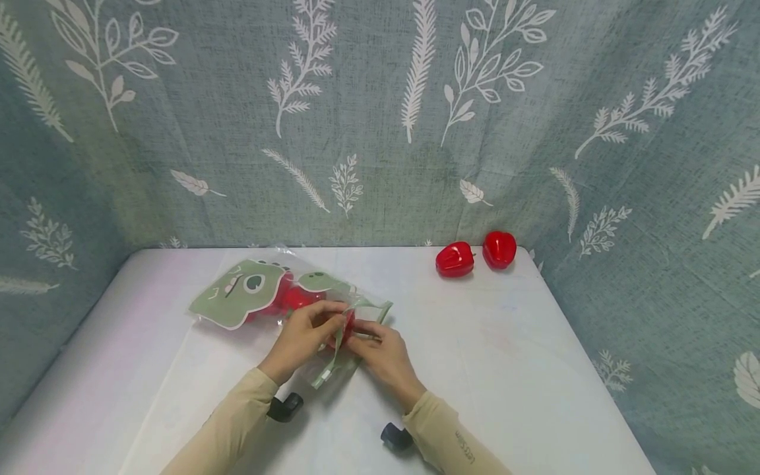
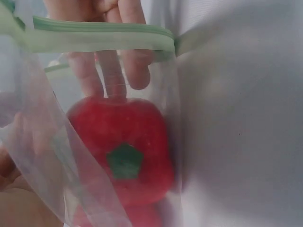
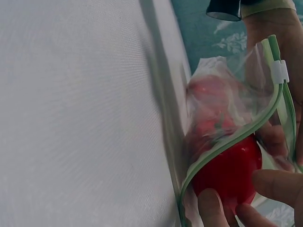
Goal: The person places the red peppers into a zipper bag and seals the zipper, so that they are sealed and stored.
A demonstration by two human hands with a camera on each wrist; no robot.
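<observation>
A clear zip bag point(image 1: 242, 293) with a green dinosaur print and green zip edges lies on the table, several red bell peppers inside it. My left hand point(image 1: 305, 335) grips the bag near its mouth. My right hand point(image 1: 387, 359) reaches into the mouth from the right and holds a red bell pepper point(image 3: 232, 170), thumb and fingertips around it. Through the plastic in the left wrist view, right-hand fingers point(image 2: 113, 75) touch the end of a pepper point(image 2: 118, 116) bearing a green pentagon-shaped stem base. A white slider point(image 3: 280, 72) sits on the zip.
Two more red bell peppers, one nearer point(image 1: 455, 260) and one at the corner point(image 1: 499, 249), lie at the back right of the white table point(image 1: 510, 369). A leaf-patterned grey-green curtain point(image 1: 368, 119) surrounds the back and sides. Dark wrist mounts point(image 1: 285, 407) show under the forearms.
</observation>
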